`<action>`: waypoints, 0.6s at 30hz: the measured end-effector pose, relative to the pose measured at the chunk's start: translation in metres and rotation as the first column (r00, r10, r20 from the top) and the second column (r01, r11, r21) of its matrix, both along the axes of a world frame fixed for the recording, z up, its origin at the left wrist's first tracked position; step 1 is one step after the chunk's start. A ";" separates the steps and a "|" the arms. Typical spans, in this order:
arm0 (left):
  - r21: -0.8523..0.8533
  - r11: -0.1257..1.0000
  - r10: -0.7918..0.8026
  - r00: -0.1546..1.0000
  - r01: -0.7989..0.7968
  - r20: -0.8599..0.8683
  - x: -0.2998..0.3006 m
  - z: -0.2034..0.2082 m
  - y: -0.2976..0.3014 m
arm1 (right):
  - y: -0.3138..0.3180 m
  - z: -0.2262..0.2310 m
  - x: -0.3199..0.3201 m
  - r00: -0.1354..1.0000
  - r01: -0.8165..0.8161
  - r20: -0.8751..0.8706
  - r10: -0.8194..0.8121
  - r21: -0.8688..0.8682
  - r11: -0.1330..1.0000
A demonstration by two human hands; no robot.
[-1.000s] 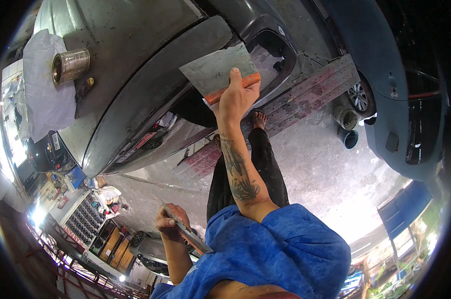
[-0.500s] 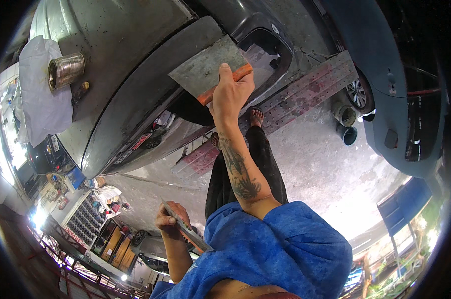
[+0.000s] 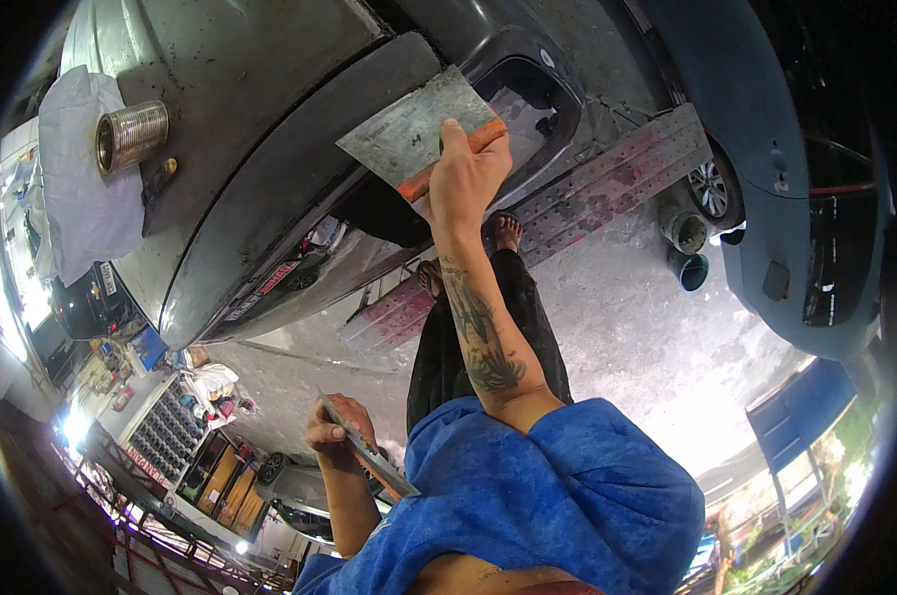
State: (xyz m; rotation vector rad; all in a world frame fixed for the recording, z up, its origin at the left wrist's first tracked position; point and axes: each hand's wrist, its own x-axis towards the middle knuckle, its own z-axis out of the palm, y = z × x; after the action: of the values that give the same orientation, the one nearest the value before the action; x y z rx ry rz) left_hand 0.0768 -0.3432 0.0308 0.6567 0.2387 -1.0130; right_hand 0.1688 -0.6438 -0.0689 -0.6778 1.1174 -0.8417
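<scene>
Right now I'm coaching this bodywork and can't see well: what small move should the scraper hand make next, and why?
Probably draw the wide scraper along the grey car panel: the right hand holds its blade against that surface, while the left hand keeps a narrower blade back.

The right hand grips a spreader lying flat on the car panel — a can well left of the grip, a ramp just right.

The left hand — low, well apart — holds a second blade.
</scene>
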 end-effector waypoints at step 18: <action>0.000 1.000 0.020 0.999 -0.020 0.038 -0.002 0.007 -0.008 | -0.004 0.002 0.004 0.997 -0.062 -0.053 0.063 0.031 0.998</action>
State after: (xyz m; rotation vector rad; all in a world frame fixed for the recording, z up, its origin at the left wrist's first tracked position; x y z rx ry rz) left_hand 0.0747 -0.3512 0.0374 0.6719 0.2118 -0.9805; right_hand 0.1727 -0.6480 -0.0667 -0.7113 1.1489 -0.7564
